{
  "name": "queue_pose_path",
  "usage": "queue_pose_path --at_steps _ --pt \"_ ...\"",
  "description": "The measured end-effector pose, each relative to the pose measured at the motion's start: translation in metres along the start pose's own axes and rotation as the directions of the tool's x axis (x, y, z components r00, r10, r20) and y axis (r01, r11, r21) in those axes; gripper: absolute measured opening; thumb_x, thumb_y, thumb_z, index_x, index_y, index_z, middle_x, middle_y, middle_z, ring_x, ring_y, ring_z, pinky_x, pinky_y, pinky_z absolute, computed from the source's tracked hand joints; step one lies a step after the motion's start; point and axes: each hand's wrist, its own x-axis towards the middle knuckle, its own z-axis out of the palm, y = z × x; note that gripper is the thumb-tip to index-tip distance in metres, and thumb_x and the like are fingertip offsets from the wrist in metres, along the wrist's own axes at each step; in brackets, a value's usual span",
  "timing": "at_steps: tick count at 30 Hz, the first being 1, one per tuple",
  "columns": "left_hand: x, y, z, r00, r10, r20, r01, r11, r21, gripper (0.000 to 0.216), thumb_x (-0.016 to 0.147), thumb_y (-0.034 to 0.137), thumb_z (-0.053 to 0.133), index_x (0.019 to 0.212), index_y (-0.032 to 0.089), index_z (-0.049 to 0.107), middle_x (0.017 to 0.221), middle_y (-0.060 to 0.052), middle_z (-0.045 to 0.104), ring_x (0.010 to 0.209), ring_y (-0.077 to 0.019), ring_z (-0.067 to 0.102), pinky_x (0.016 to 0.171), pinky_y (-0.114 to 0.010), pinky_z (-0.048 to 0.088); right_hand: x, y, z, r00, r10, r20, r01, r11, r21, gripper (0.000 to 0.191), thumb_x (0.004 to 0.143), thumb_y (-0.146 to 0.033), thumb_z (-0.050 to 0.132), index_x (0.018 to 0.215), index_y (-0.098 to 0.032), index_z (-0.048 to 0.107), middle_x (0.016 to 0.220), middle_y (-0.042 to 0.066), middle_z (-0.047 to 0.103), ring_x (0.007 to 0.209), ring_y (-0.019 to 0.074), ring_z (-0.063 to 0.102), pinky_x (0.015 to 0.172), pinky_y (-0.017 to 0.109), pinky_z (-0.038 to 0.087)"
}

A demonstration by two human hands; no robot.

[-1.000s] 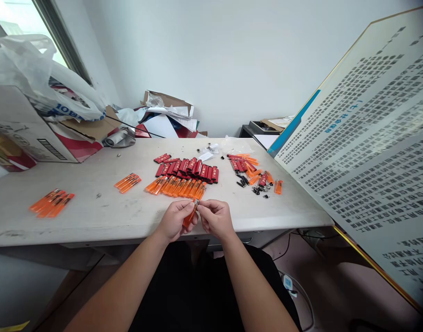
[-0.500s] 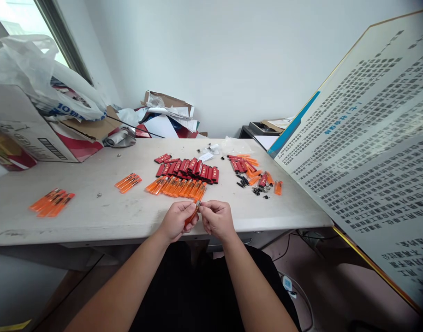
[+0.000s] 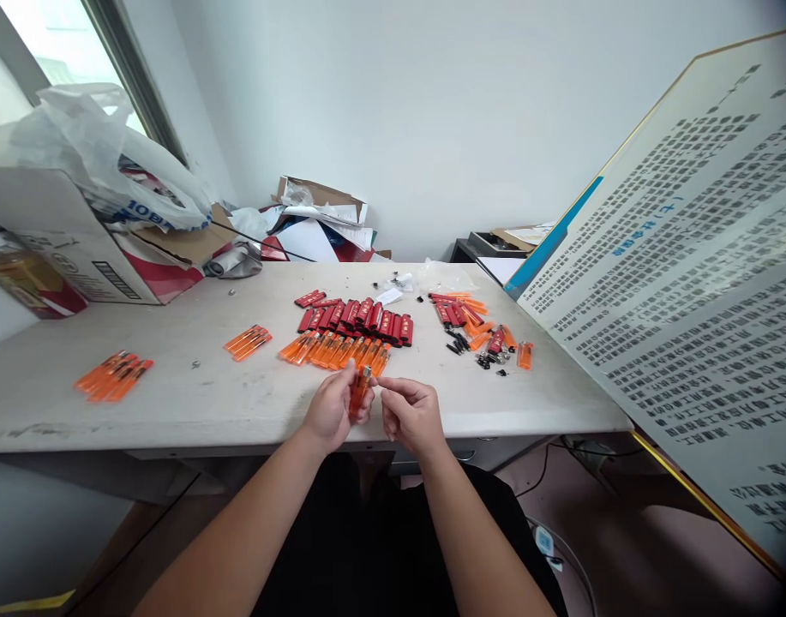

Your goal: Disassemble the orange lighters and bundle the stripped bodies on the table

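Observation:
My left hand (image 3: pixel 332 411) is wrapped round an orange lighter (image 3: pixel 359 396), held upright with its metal head at the top. Close on its right is my right hand (image 3: pixel 415 416), fingers curled and the index fingertip at the lighter's head. Whether anything small sits in those right fingers is hidden. Just beyond the hands lies a row of orange lighters (image 3: pixel 332 350), with a heap of red lighter bodies (image 3: pixel 360 317) behind it.
Two small groups of orange lighters lie at left, one nearer (image 3: pixel 113 375), one farther (image 3: pixel 247 341). At right are mixed lighter parts (image 3: pixel 476 330) and black pieces (image 3: pixel 458 343). A large printed board (image 3: pixel 675 257) leans along the right edge. A carton (image 3: pixel 77 236) stands back left.
The lighter has turned more upright in my left hand, its body now showing more. My right fingers have drawn slightly away to the right. The whole view has shifted a little.

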Motion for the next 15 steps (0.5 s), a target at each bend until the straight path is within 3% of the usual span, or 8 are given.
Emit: queue_pose_path --at_steps 8,15 --pt "0.009 0.014 0.007 0.986 -0.107 -0.129 0.088 0.985 -0.145 0.035 0.08 0.045 0.054 0.066 0.012 0.059 0.049 0.002 0.041 0.039 -0.0058 0.032 0.038 -0.019 0.02 -0.003 0.001 0.0 1.0 0.0 -0.015 0.0 1.0 -0.004 0.028 0.07 -0.035 0.072 0.086 -0.012 0.067 0.037 -0.009 0.047 0.026 0.005 0.035 0.026 0.017 0.032" --pt "0.015 0.02 0.014 0.952 -0.116 -0.282 0.062 0.979 -0.195 0.028 0.078 0.034 0.045 0.06 0.014 0.053 0.047 0.004 0.035 0.035 -0.0049 0.024 0.036 -0.019 0.01 -0.003 0.001 0.0 0.999 0.001 -0.038 -0.001 1.0 -0.007 0.03 0.069 -0.036 0.073 0.085 -0.012 0.066 0.037 -0.009 0.046 0.026 0.0051 0.035 0.025 0.018 0.032"
